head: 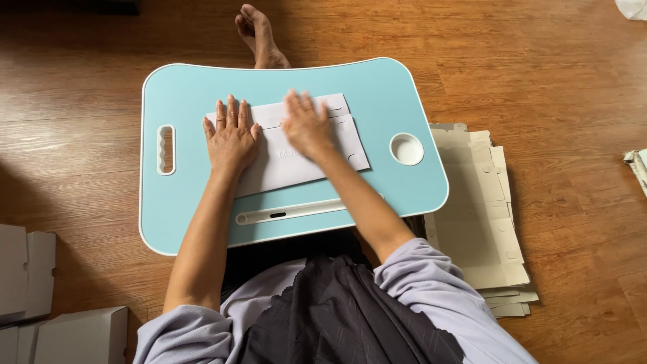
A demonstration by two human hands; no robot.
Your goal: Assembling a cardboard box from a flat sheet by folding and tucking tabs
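A flat white cardboard box blank point(296, 158) lies on a light blue lap table point(377, 87). My left hand point(230, 135) presses flat on its left end, fingers spread. My right hand point(306, 125) lies palm down on the middle of the blank, slightly blurred. Neither hand grips anything; both rest open on the cardboard.
A stack of flat beige cardboard blanks point(482, 216) lies on the wooden floor to the right of the table. Folded white boxes point(40, 303) sit at lower left. The table has a handle slot point(166, 149), a round cup recess point(406, 148) and a groove point(290, 211). A bare foot point(259, 34) shows beyond the table.
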